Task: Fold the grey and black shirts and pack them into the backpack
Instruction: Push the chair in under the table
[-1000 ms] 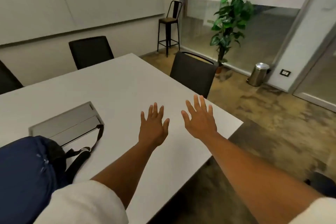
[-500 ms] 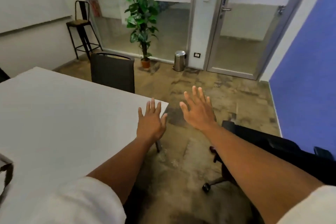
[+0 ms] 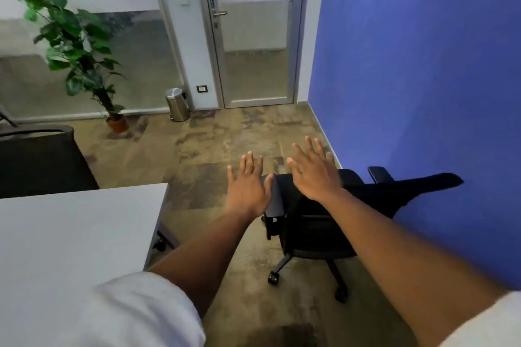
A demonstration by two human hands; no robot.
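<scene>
Left hand: the left hand [image 3: 247,188] is out in front, fingers straight and spread, palm down, holding nothing.
Right hand: the right hand [image 3: 314,170] is just beside it, also flat and splayed, empty, raised over the office chair [image 3: 313,222].
Hands together: side by side, a small gap between them, touching neither each other nor anything else that I can make out.
Shirts: a dark cloth [image 3: 417,187] lies draped across the chair's back and arm, trailing off toward the blue wall [image 3: 423,65]. That looks like the black shirt; the grey one I cannot pick out.
Backpack: not in view here.
Table: the corner of the white table [image 3: 70,234] sits to the left, well apart from the chair.
Handling: judging by the drape, this is soft, light, floppy fabric. It won't hold a shape and will sag if lifted by one point.
Where to grip: my call is both shoulders or the collar line, one hand each, so it hangs flat for carrying to the table.
Watch out: a sleeve may snag on the armrest [image 3: 380,173].
</scene>
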